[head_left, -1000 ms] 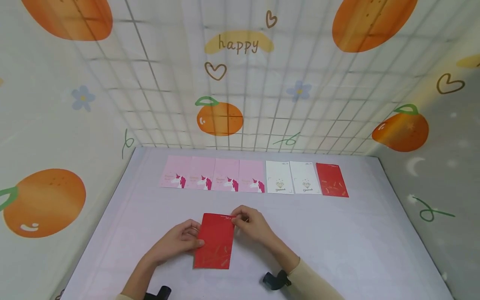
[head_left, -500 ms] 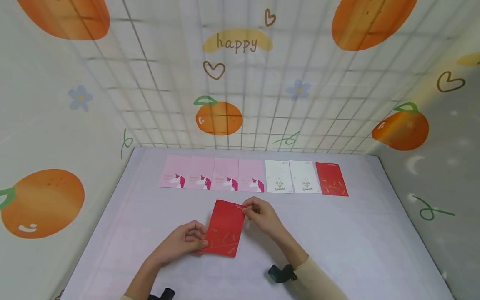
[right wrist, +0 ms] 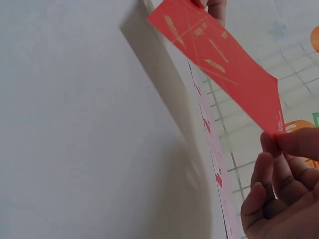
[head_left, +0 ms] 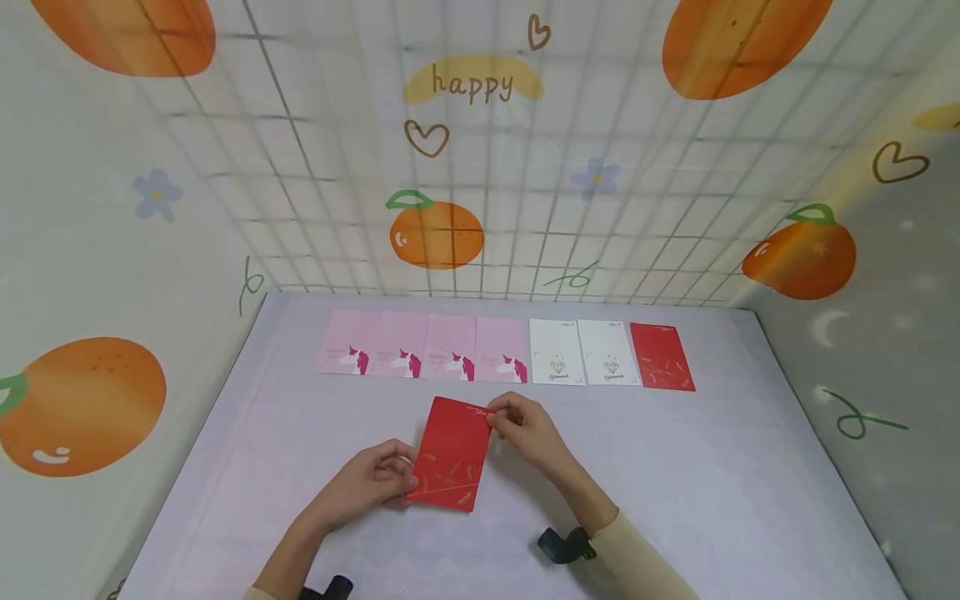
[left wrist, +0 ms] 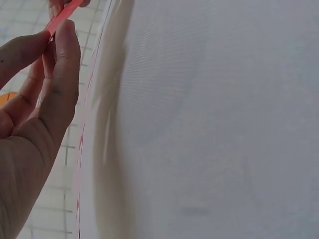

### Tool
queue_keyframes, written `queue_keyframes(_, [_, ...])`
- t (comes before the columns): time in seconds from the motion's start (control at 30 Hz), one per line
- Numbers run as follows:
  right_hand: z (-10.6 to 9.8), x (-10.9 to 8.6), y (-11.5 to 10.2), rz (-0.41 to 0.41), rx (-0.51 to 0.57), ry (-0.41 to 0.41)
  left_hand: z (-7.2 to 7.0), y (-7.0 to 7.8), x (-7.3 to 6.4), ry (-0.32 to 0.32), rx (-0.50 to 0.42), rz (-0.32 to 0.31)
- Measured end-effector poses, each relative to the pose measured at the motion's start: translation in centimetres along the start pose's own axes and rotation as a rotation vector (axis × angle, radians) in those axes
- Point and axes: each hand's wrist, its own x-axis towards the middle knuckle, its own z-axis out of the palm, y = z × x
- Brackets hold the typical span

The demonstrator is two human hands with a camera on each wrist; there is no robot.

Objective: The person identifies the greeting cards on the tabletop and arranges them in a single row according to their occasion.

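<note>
A red card (head_left: 453, 454) with gold feather prints is held up over the table between both hands, tilted a little to the right. My left hand (head_left: 367, 479) pinches its lower left edge between thumb and fingers. At the upper right corner, my right hand (head_left: 528, 429) pinches it with thumb and forefinger. In the right wrist view the card (right wrist: 224, 59) casts a shadow on the tabletop, apart from it. The left wrist view shows only a thin strip of the card (left wrist: 62, 19) at the fingertips.
Along the table's (head_left: 675, 492) far side lies a row of cards: several pink unicorn cards (head_left: 401, 342), two white diamond cards (head_left: 557, 350) and one red card (head_left: 663, 357) at the right end. A printed curtain (head_left: 517, 150) hangs over a wire grid behind the table.
Both hands have moved the red card right and away from the body, and it has turned slightly clockwise. In the last half second it has hardly moved. The row of cards has stayed put.
</note>
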Motion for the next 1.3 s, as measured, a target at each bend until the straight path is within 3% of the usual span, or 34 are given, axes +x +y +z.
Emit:
queue_keyframes(0.53, [-0.3,-0.5,0.1,0.007,0.132,0.015,0.2,0.2,0.6,0.027,0.023,0.046])
queue_keyframes(1.03, [1.0,-2.0,1.3,0.04,0.204,-0.018,0.7,0.2,1.1,0.181,0.003,0.025])
queue_keyframes(1.3, [1.4,-2.3,1.6,0.055,0.228,-0.035,0.9,0.4,1.3,0.211,-0.016,0.02])
